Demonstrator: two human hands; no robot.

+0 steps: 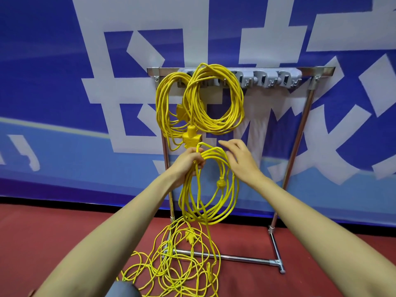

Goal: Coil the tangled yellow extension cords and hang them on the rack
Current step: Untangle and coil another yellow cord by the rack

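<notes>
My left hand [189, 160] grips the top of a half-made coil of yellow cord [214, 215] that hangs in front of the metal rack [304, 125]. My right hand [240, 160] is just right of the coil with fingers spread, touching its upper loops. A plug [220, 182] dangles inside the coil. From the coil the cord runs down to a tangled yellow heap [171, 269] on the red floor, with another plug [190, 236] in it. Two finished yellow coils, one [165, 112] and the other [233, 103], hang from the grey hooks [267, 79] on the rack's top bar, with a yellow socket block [191, 138] below them.
The rack stands against a blue and white banner [64, 82]. Its base bar [242, 257] lies on the red carpet [42, 236], partly under the tangle. Several grey hooks on the right part of the top bar carry nothing. A grey trouser knee [123, 289] shows at the bottom edge.
</notes>
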